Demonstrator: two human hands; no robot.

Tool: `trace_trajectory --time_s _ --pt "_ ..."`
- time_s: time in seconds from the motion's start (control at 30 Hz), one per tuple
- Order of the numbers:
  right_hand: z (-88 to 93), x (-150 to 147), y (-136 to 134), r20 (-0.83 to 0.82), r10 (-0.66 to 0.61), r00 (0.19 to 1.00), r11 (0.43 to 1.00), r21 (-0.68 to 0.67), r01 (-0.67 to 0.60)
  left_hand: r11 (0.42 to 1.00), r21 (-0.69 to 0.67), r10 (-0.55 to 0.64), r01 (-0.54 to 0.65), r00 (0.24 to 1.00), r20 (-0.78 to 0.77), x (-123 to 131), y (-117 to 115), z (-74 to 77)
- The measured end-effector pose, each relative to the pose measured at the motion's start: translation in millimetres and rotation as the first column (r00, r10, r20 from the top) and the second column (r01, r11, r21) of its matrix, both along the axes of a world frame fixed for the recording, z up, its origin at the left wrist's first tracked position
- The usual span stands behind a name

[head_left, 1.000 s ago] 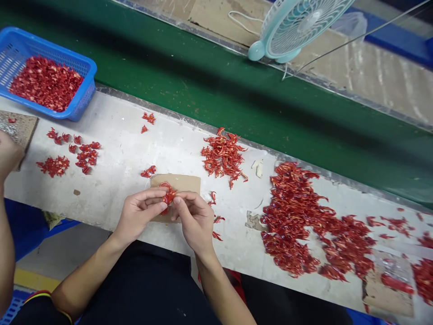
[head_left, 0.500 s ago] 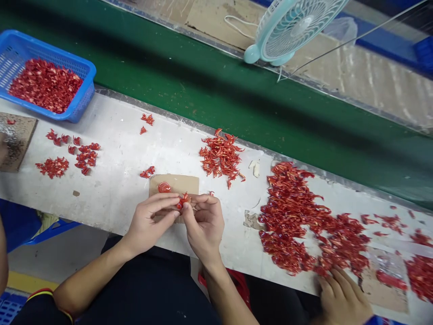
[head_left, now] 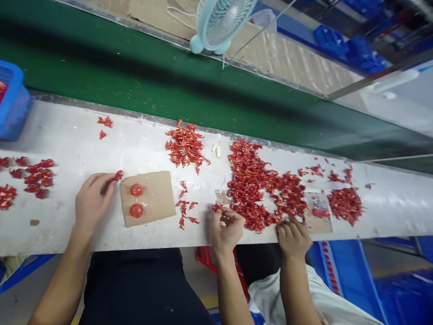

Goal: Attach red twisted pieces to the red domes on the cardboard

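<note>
My left hand (head_left: pixel 93 203) rests light, fingers (head_left: pixel 103 186) pressed together, tips touching a curled glossy red piece (head_left: pixel 117 176) beside the brown cardboard sheet (head_left: pixel 145 198); my right hand (head_left: pixel 226 228) curls gently over a second red piece (head_left: pixel 216 206), pinch unclear.

Dried chilies (head_left: pixel 248 180): glossy red, yellow-flecked. Belt (head_left: pixel 169 85): dark green. Fan (head_left: pixel 221 22): pale turquoise, radial-ribbed grille. Far-left basket (head_left: pixel 13 101): bright blue. Cardboard sheet (head_left: pixel 157 194): plain tan.

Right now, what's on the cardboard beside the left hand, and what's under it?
One glossy red disc and another sit on the cardboard; whatever lies beneath it is covered.
</note>
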State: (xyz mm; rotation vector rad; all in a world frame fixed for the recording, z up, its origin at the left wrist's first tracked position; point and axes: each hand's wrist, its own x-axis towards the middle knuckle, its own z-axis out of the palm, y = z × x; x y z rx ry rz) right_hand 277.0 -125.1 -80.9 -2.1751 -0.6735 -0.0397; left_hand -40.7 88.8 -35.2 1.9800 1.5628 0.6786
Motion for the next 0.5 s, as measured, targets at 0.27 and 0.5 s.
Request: trace_trajectory --time_s 0.27,0.5 --pt "-2.2 33 -38 0.154 -0.223 0.963 0.935 -0.244 0.256 0.984 -0.045 0.178 -0.172 0.957 0.230 -3 3 6.7" --pt "4.3 42 -33 0.202 -0.189 0.961 0.935 -0.262 0.239 0.922 -0.333 0.365 -0.199 0.739 0.567 -10 -4 12.4"
